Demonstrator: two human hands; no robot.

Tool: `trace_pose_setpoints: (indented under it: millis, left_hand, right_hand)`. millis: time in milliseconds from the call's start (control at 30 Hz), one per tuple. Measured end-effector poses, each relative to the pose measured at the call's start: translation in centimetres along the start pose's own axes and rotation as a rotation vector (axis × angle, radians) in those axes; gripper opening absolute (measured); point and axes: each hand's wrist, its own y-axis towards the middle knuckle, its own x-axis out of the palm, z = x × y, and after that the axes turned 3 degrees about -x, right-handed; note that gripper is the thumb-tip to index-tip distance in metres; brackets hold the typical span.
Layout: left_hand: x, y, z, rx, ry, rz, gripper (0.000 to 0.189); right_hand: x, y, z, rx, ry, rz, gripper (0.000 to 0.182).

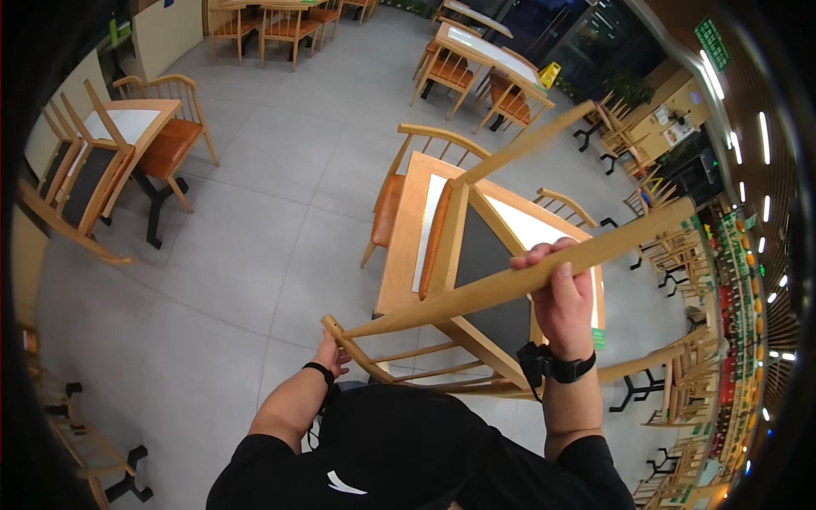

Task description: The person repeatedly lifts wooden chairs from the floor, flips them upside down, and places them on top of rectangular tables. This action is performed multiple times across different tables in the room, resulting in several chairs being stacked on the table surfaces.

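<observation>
An upturned wooden chair (497, 287) with a dark seat underside and an orange cushion edge is over a wood-edged table (398, 274) with a white inlay. My right hand (564, 296) is wrapped around one of its raised legs. At the chair's curved back rail, low in front of my body, is my left hand (333, 354); its palm is against the rail's end, with some fingers partly hidden behind the wood. Whether those fingers grip the rail is unclear. The chair's spindles run close to my black shirt.
Beyond the table stands an upright chair (389, 204) with an orange seat; another chair (566, 203) is at its far right side. To the left, a table (167, 111) bears upturned chairs. More tables and chairs stand at the back and right, near a yellow floor sign (549, 74).
</observation>
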Motion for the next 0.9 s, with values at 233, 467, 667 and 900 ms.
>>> trace_pose_setpoints:
  millis: [233, 467, 667, 900]
  left_hand:
    - [-0.7, -0.8, -3.8, 0.175, 0.177, 0.438, 0.054]
    - [7.5, -16.8, 6.0, 0.752, 0.206, 0.109, 0.055]
    - [18.9, -26.7, 9.8, 1.256, 0.764, -0.370, 0.048]
    - [20.3, -26.3, 10.0, 1.316, 1.310, -0.411, 0.038]
  right_hand:
    - [-2.8, 0.8, 4.0, 0.087, -0.141, -0.249, 0.018]
    - [0.0, -1.3, 8.3, 0.233, -0.236, -0.466, 0.035]
    - [0.3, -2.8, 9.5, 0.255, -0.310, -0.599, 0.047]
    - [-0.1, -4.9, 8.6, 0.051, -0.249, -0.608, 0.051]
